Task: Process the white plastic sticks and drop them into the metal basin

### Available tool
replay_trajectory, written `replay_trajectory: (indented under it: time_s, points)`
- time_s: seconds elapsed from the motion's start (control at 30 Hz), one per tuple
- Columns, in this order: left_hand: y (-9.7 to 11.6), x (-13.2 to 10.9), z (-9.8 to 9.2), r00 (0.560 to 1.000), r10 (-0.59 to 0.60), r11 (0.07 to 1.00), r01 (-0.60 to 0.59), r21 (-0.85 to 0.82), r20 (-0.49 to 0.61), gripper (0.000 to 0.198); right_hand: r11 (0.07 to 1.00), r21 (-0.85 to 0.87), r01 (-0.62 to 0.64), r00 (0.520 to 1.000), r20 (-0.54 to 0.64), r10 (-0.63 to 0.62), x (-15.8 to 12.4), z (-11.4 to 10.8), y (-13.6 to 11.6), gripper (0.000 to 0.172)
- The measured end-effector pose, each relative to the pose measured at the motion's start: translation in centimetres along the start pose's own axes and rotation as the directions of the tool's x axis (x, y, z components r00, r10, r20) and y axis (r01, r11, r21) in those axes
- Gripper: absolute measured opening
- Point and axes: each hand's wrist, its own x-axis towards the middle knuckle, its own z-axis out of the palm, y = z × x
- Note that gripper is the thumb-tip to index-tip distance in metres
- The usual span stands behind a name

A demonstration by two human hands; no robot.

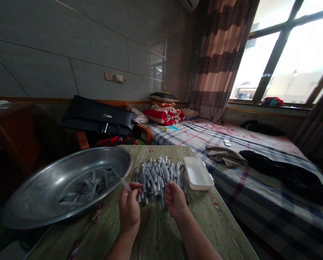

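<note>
My left hand (129, 207) is closed on a whitish, translucent pen-like tube (125, 184), whose end sticks out toward the metal basin. My right hand (175, 199) is pinched shut on a thin dark stick (160, 176) that points up and left over the pile. Beneath and beyond both hands lies a heap of similar translucent tubes (150, 173), many with dark tips. More pale tubes (94, 188) lie loose inside the wide metal basin (46, 171) on the left. To the right of the heap sits a white plastic box (199, 175), with its inside facing up.
The wood-patterned table (156, 238) has a bed (188, 139) along its right side. Clothes (226, 156) and a small white object (227, 143) lie on the bed. Behind the table, a large black case (99, 113) rests on a wooden chair (143, 133).
</note>
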Motion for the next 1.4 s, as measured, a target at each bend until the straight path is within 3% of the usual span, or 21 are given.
replay_trajectory:
  time_s: [0.1, 0.17, 0.3, 0.37, 0.43, 0.5, 0.6, 0.67, 0.8, 0.93, 1.0, 1.1, 1.2, 1.3, 1.4]
  points:
    - [-0.6, -0.8, 0.9, 0.970, -0.154, 0.988, 0.154, 0.015, 0.187, 0.024, 0.999, -0.046, 0.008, 0.995, 0.101, -0.004, -0.7, 0.5, 0.6, 0.043]
    - [-0.8, -1.3, 1.4, 0.949, -0.181, 0.982, 0.187, 0.000, 0.257, 0.037, 0.990, -0.138, 0.003, 0.989, 0.146, 0.017, -1.2, 0.9, 1.2, 0.043]
    - [-0.9, -1.3, 1.4, 0.956, -0.161, 0.985, 0.172, -0.025, 0.243, 0.036, 0.940, -0.337, -0.055, 0.969, 0.209, 0.132, -2.0, 1.2, 1.9, 0.037]
    - [-0.9, -1.1, 1.2, 0.956, -0.174, 0.978, 0.196, -0.074, 0.236, 0.040, 0.936, -0.336, -0.109, 0.960, 0.210, 0.187, -1.9, 1.1, 1.7, 0.035]
    - [-0.7, -0.9, 1.1, 0.930, -0.247, 0.937, 0.301, -0.179, 0.272, 0.039, 0.952, -0.262, -0.160, 0.958, 0.192, 0.214, -1.5, 0.8, 1.4, 0.036]
    - [-0.4, -1.0, 1.3, 0.862, -0.383, 0.834, 0.477, -0.276, 0.332, 0.028, 0.975, -0.148, -0.166, 0.970, 0.155, 0.189, -0.9, 0.5, 1.1, 0.036]
    - [0.0, -1.5, 1.7, 0.678, -0.616, 0.621, 0.731, -0.283, 0.400, 0.002, 0.997, 0.009, -0.072, 0.995, 0.066, 0.071, -0.2, 0.1, 0.6, 0.032]
    - [0.0, -1.7, 1.9, 0.579, -0.689, 0.517, 0.814, -0.264, 0.435, 0.013, 0.998, 0.065, 0.014, 1.000, -0.001, -0.014, 0.0, 0.0, 0.4, 0.030]
    - [-0.6, -2.1, 1.9, 0.491, -0.697, 0.435, 0.869, -0.237, 0.522, 0.018, 0.982, 0.054, 0.180, 0.979, -0.107, -0.173, -0.2, 0.4, 0.4, 0.033]
    - [-1.3, -2.7, 1.9, 0.384, -0.704, 0.329, 0.922, -0.205, 0.597, 0.021, 0.924, -0.171, 0.342, 0.920, -0.143, -0.366, -0.7, 0.8, 1.0, 0.035]
    - [-1.5, -3.0, 2.0, 0.366, -0.696, 0.292, 0.930, -0.222, 0.618, 0.021, 0.872, -0.320, 0.371, 0.900, -0.109, -0.423, -1.0, 1.0, 1.4, 0.035]
    - [-1.5, -3.2, 2.3, 0.383, -0.682, 0.261, 0.923, -0.281, 0.623, 0.022, 0.812, -0.442, 0.382, 0.901, -0.017, -0.434, -1.6, 1.3, 2.0, 0.038]
    - [-1.5, -3.2, 2.4, 0.407, -0.677, 0.252, 0.911, -0.327, 0.613, 0.022, 0.802, -0.438, 0.405, 0.906, 0.073, -0.417, -2.0, 1.5, 2.2, 0.039]
    - [-1.6, -3.1, 2.5, 0.422, -0.661, 0.251, 0.904, -0.346, 0.621, 0.022, 0.798, -0.423, 0.429, 0.895, 0.079, -0.439, -1.9, 1.4, 1.9, 0.040]
    - [-1.7, -2.9, 2.6, 0.443, -0.721, 0.256, 0.885, -0.389, 0.533, 0.021, 0.696, -0.475, 0.538, 0.806, 0.049, -0.590, -1.4, 0.8, 1.0, 0.039]
